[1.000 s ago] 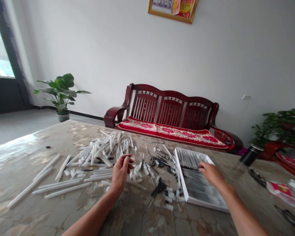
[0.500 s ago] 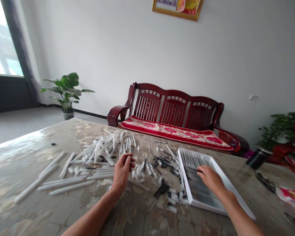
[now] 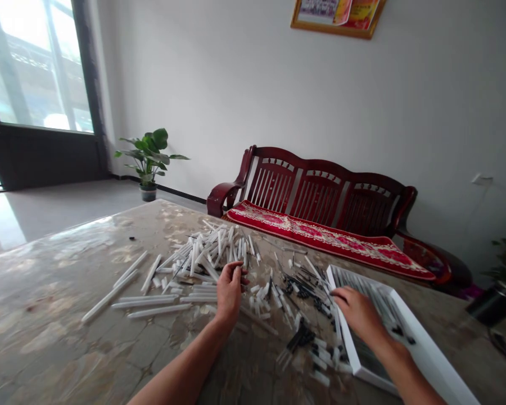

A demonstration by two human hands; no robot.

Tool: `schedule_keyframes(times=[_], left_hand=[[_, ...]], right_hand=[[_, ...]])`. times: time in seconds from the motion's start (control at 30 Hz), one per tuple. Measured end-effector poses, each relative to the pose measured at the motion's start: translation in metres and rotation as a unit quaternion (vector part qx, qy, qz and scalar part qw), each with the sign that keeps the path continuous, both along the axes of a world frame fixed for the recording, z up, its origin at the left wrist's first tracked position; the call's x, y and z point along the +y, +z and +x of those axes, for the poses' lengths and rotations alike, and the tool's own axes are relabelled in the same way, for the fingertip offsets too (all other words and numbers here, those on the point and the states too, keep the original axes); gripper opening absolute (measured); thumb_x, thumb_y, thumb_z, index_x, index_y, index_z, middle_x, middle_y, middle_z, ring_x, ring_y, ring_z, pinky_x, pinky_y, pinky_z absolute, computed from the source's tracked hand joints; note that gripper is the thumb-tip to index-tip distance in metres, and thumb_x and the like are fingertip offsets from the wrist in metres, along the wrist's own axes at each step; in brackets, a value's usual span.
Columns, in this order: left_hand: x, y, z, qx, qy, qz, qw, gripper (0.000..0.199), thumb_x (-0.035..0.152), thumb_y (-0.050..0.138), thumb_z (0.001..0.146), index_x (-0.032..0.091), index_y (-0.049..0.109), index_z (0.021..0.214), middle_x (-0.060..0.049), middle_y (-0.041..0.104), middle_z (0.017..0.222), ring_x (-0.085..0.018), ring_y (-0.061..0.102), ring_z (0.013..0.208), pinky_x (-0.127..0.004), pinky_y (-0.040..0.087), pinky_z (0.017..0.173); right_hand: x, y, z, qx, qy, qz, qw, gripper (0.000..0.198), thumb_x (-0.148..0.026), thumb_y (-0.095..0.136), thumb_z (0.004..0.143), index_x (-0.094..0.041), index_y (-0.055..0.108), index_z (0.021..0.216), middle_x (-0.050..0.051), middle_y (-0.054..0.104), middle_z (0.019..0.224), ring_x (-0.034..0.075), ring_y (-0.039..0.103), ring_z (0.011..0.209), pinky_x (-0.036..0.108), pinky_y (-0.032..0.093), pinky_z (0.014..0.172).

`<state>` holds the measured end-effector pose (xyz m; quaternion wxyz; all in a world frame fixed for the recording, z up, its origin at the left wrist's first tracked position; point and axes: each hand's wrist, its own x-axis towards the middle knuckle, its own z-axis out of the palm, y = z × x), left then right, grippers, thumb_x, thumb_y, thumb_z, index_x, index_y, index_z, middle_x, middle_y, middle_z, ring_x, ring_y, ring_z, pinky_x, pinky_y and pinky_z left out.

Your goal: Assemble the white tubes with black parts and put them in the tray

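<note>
A pile of white plastic tubes (image 3: 202, 256) lies spread over the marble-patterned table (image 3: 59, 292). My left hand (image 3: 229, 291) hovers at the pile's near right edge, its fingertips pinched around a thin dark rod. Small white caps (image 3: 261, 295) and black pen parts (image 3: 303, 287) lie scattered between my hands. My right hand (image 3: 356, 312) rests palm down over the near left corner of a white tray (image 3: 421, 354) that holds rows of dark pens; whether it grips anything is hidden.
A dark red wooden bench (image 3: 320, 208) with a red cushion stands against the wall beyond the table. A potted plant (image 3: 149, 160) sits on the floor at the left, near a large window. A dark pot (image 3: 493, 304) stands at the table's right edge.
The view has swung left, shifting everything rightwards in the picture. My right hand has slid from the tray's middle to its near left corner. My left hand keeps its pinch above the pile.
</note>
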<state>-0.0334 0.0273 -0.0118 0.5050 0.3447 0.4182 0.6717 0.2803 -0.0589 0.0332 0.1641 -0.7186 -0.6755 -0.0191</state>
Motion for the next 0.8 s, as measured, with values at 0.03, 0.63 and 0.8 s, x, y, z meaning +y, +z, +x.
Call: schedule_keyframes(times=[0.03,0.63,0.8], left_hand=[[0.001,0.0,-0.001,-0.004,0.007,-0.004,1.0,0.031,0.041,0.064,0.074,0.017,0.063,0.094,0.0,0.065,0.073,-0.01,0.056,0.05,-0.019,0.038,0.041],[0.022,-0.007,-0.01,0.0,0.113,-0.031,0.993,0.024,0.027,0.053,0.079,0.017,0.059,0.1,-0.003,0.064,0.086,-0.012,0.059,0.057,-0.024,0.044,0.052],[0.022,-0.007,-0.012,-0.002,0.118,-0.036,0.992,0.022,0.025,0.052,0.081,0.018,0.058,0.101,-0.002,0.064,0.087,-0.012,0.059,0.058,-0.025,0.045,0.055]], right_hand=[[0.007,0.0,-0.021,0.019,0.029,0.001,0.999,0.03,-0.025,0.046,0.087,-0.025,0.075,0.097,0.007,0.074,0.103,0.022,0.068,0.095,0.03,0.047,0.085],[0.119,-0.013,-0.233,0.001,0.011,-0.104,0.994,0.032,-0.045,0.061,0.08,-0.02,0.074,0.096,0.014,0.076,0.098,0.03,0.071,0.095,0.034,0.049,0.075],[0.12,-0.009,-0.242,-0.026,-0.008,-0.139,0.99,0.031,-0.034,0.064,0.076,-0.017,0.074,0.1,0.017,0.075,0.101,0.029,0.071,0.097,0.033,0.049,0.078]])
